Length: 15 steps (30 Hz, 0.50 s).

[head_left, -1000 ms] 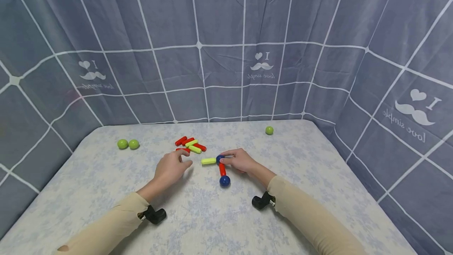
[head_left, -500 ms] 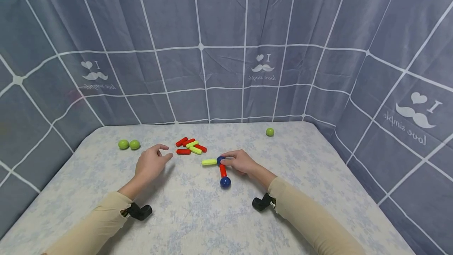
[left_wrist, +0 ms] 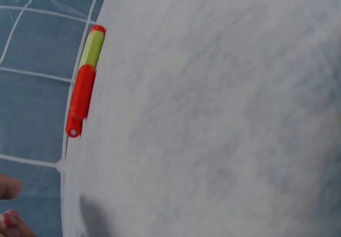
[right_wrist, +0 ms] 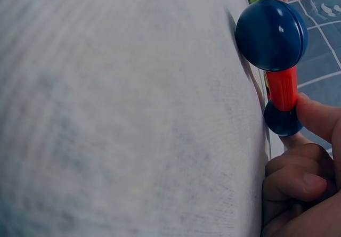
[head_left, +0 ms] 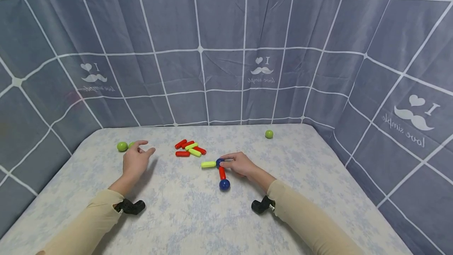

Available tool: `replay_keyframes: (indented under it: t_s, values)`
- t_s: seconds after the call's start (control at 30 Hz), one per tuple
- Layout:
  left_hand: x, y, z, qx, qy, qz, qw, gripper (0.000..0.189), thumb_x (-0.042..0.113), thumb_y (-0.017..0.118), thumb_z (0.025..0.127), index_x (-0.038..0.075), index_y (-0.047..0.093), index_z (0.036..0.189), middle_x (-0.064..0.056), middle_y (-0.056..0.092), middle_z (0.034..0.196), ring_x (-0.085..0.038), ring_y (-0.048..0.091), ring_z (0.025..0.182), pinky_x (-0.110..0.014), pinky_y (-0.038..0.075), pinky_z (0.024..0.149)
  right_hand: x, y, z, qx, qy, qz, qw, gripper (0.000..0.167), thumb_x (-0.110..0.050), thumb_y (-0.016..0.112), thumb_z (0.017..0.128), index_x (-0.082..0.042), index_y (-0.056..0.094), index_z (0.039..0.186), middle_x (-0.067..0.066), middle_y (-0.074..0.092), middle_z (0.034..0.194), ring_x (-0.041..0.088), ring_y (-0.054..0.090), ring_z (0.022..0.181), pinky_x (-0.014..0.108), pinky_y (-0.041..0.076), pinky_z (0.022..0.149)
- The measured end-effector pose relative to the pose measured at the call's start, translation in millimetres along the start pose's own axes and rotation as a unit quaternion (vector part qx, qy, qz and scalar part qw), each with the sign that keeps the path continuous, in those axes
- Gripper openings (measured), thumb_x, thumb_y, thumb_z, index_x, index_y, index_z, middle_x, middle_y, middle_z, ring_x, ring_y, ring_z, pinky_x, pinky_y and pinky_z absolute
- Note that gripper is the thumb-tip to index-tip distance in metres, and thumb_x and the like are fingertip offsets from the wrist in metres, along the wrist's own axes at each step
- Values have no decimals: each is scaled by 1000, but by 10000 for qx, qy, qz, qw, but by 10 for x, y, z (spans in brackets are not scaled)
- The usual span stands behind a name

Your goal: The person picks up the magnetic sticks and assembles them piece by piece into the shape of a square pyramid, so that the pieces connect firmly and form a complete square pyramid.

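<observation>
My right hand (head_left: 242, 165) pinches a blue ball (head_left: 218, 163) between thumb and fingers. That ball joins a yellow-green rod (head_left: 208, 164), pointing left, and a red rod (head_left: 222, 173), pointing toward me. A second blue ball (head_left: 224, 185) sits on the red rod's near end; it looms large in the right wrist view, with the red rod (right_wrist: 282, 88) behind it. My left hand (head_left: 134, 162) hovers over the table with nothing in it, thumb and fingers apart. Just beyond its fingers are two green balls (head_left: 122, 146), one partly hidden by the hand.
Several loose red and yellow-green rods (head_left: 183, 154) lie in a pile at the table's middle back. Another green ball (head_left: 269, 134) rests at the back right. Grey-blue checked curtains (head_left: 226, 70) hang behind and beside the patterned tablecloth (head_left: 191, 215).
My left hand has moved left, away from the rod pile and over to the green balls. My right hand keeps its hold on the blue ball.
</observation>
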<state>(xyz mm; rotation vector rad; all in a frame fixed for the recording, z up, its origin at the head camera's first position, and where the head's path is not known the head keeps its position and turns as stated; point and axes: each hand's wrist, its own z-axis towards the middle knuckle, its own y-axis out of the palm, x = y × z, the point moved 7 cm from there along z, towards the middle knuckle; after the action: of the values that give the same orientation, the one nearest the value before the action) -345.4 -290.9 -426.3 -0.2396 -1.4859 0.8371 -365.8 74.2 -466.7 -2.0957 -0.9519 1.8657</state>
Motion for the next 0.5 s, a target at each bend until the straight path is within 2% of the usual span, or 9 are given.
replay_keyframes:
  t_s: [0.2,0.3,0.5]
  values:
    - [-149,-75,103,2,-299,-151,9994,52,33,61,100,9,51,145,1,52,74,-13,44,53,-32,39,50,10,10,-3,16,-2,-18,10000,39,-35,73,92,-21,72,128,-6,33,50,12,27,41,24,27,41]
    - [-192,-118,153,102,-358,-209,9991,53,33,61,100,9,50,146,1,53,74,-13,45,52,-33,40,49,14,19,0,-6,-43,38,10000,39,-35,74,92,-20,72,128,-6,32,50,11,26,40,24,27,41]
    - [-232,-184,230,346,-431,-273,9981,57,33,61,100,9,44,149,-8,57,94,-18,54,64,-33,44,54,14,17,-4,-50,-35,203,9998,37,-34,73,92,-21,72,127,-5,31,48,12,23,38,25,25,39]
